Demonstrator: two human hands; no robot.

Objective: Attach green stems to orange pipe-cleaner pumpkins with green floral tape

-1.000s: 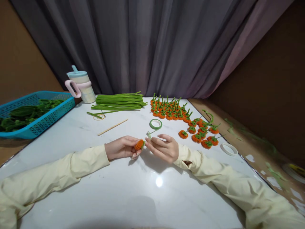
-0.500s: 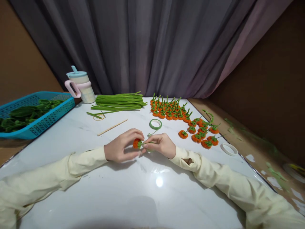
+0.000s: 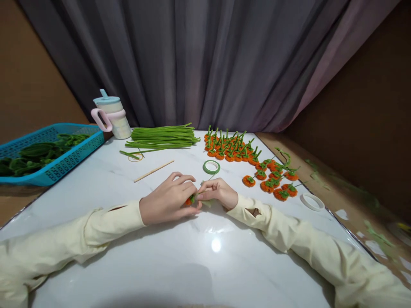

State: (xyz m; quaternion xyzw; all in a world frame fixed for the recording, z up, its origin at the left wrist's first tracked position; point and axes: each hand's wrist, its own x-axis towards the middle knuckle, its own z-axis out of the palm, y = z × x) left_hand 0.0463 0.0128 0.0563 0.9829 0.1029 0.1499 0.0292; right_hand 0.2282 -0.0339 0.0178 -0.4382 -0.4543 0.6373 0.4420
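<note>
Centrally on the white table [image 3: 205, 265], the left hand [image 3: 167, 203] curls closed around a small fuzzy orange pumpkin [image 3: 189, 200]. The right hand [image 3: 220, 193] pinches its green stem [image 3: 193, 197]. It looks light, soft and crushable; the wiry stem seems the firmer grip.

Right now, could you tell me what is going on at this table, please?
A person in cream sleeves is working a small orange and green fuzzy piece with both hands over the white table. The left hand cups it, and the right hand pinches its green end. A green tape roll lies just beyond the hands. Many similar orange pieces lie to the right, a bundle of green stems at the back, and a blue basket of green parts on the left.
</note>
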